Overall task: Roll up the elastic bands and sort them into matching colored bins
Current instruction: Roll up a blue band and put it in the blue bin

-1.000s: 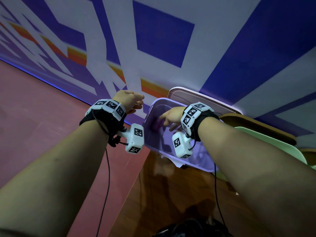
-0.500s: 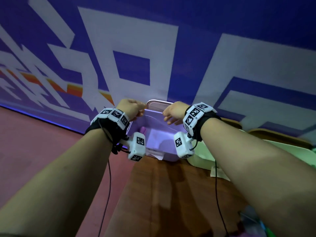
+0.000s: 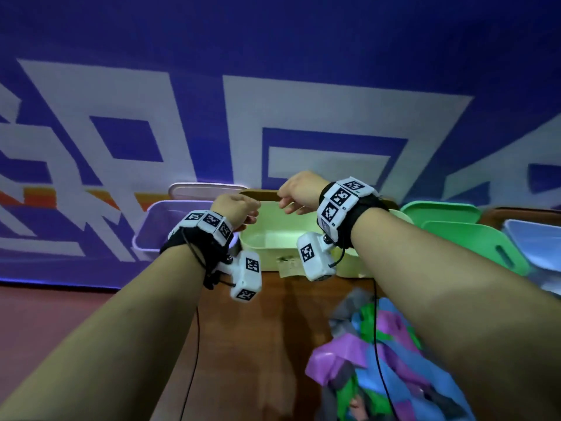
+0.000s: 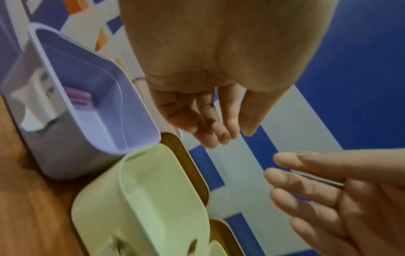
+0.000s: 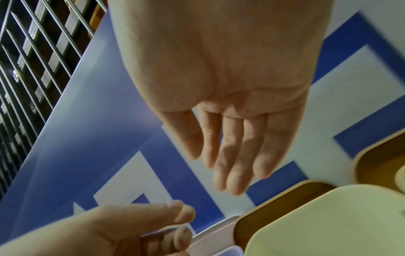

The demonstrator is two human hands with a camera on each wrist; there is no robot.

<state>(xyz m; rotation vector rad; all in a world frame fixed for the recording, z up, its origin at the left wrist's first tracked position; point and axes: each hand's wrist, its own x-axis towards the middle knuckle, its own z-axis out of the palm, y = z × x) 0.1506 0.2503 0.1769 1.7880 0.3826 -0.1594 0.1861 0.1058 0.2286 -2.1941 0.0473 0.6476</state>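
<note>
Above the pale green bin [image 3: 273, 238], both hands, left [image 3: 235, 209] and right [image 3: 299, 189], now hover empty with loose fingers, having left the purple bin [image 3: 158, 229].

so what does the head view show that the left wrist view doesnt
Only the head view shows the pile of loose elastic bands on the wooden table, plus the green bin. Only the left wrist view shows a rolled purple band inside the purple bin. Both show the yellow-green bin, the left hand and the right hand, holding nothing.
</note>
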